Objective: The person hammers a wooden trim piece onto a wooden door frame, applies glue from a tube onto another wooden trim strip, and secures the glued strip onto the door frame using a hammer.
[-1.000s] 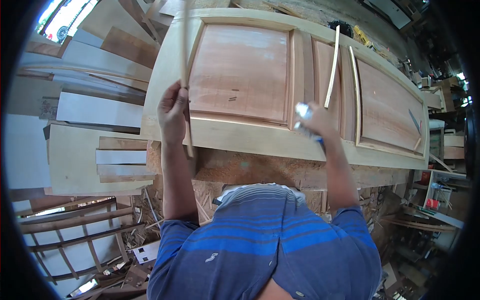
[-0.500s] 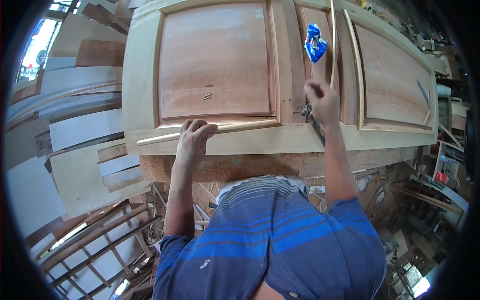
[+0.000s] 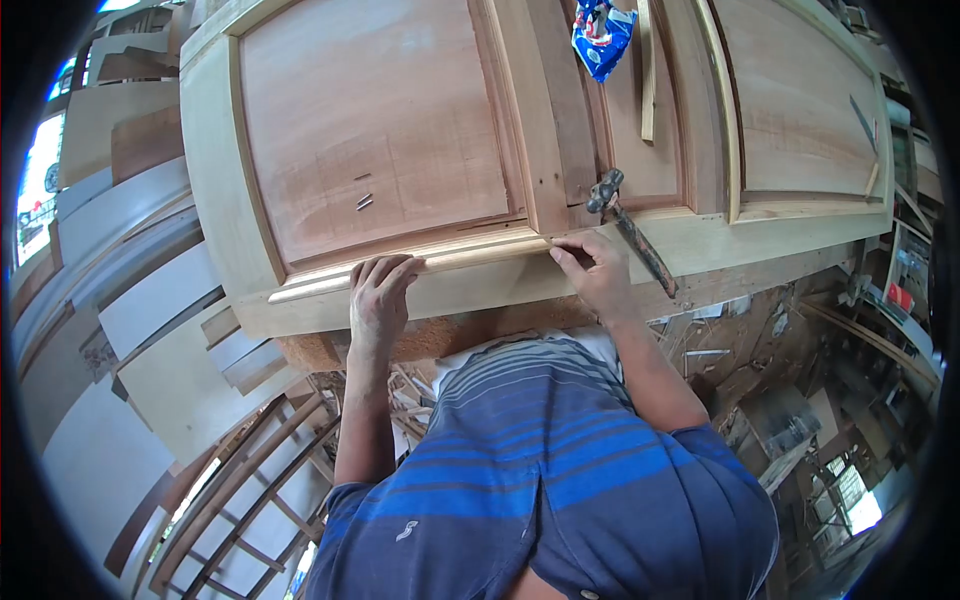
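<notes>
A thin wooden moulding strip (image 3: 470, 254) lies along the lower rail of a panelled wooden door (image 3: 470, 278), beside the recessed left panel. My left hand (image 3: 378, 303) is closed over the strip left of its middle, fingers on top. At the strip's right end, my right hand (image 3: 600, 275) pinches it between thumb and fingers. Just beyond that hand lies a hammer (image 3: 637, 240), its head on the door and its handle pointing toward me. Several small nails (image 3: 364, 201) rest on the left panel.
A blue packet (image 3: 603, 40) lies on the middle panel, beside another wooden strip (image 3: 647, 85). Sheets of board (image 3: 160, 275) are stacked at the left, near a slatted wooden frame (image 3: 235, 490). Scraps litter the floor below the door.
My right hand has come down and left from above the hammer to the strip's right end, uncovering the hammer. My left hand stays on the strip. The view has shifted.
</notes>
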The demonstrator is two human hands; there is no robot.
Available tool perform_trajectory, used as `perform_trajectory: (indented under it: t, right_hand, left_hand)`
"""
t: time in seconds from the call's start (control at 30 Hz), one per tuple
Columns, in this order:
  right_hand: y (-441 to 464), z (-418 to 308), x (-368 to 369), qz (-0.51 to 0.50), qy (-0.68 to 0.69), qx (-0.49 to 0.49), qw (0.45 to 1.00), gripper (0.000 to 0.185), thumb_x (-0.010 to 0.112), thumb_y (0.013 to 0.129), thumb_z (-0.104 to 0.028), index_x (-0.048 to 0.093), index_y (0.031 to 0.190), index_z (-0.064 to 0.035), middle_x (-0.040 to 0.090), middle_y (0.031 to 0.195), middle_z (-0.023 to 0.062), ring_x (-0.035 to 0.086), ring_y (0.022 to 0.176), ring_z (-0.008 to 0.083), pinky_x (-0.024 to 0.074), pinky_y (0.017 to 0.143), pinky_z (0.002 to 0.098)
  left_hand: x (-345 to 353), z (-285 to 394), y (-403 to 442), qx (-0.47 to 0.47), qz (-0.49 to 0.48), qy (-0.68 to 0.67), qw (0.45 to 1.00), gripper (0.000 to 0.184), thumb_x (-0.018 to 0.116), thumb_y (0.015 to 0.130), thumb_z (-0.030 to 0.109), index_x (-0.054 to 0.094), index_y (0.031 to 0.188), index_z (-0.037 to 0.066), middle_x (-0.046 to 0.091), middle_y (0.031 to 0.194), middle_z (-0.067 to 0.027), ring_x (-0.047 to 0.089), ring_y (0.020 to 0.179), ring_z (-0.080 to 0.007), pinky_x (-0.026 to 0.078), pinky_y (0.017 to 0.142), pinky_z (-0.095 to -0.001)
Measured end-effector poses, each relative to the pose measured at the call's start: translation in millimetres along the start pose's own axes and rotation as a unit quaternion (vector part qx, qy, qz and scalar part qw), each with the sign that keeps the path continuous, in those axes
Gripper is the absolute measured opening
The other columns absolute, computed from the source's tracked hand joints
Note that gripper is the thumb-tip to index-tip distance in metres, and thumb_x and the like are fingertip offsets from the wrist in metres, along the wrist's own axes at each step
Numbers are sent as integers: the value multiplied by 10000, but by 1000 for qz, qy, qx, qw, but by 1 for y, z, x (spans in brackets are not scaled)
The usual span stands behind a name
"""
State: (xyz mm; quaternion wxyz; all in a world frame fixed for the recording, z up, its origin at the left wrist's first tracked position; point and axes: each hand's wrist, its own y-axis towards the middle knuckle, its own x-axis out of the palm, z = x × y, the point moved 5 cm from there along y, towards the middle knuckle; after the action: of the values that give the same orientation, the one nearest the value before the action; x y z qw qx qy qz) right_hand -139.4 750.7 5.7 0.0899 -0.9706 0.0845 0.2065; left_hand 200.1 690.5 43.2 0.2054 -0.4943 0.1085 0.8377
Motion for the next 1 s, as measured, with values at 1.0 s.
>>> perform_trajectory:
  t: [1.0]
  right_hand:
    - [5, -8, 7, -1, -16, 21, 1000, 112, 850, 957, -101, 814, 1040, -35, 719, 897, 46, 650, 695, 123, 525, 633, 274]
  left_hand:
    - [9, -11, 4, -53, -45, -5, 998, 280, 742, 982, 131, 776, 1258, 150, 738, 1240, -66, 662, 1192, -327, 474, 1086, -492]
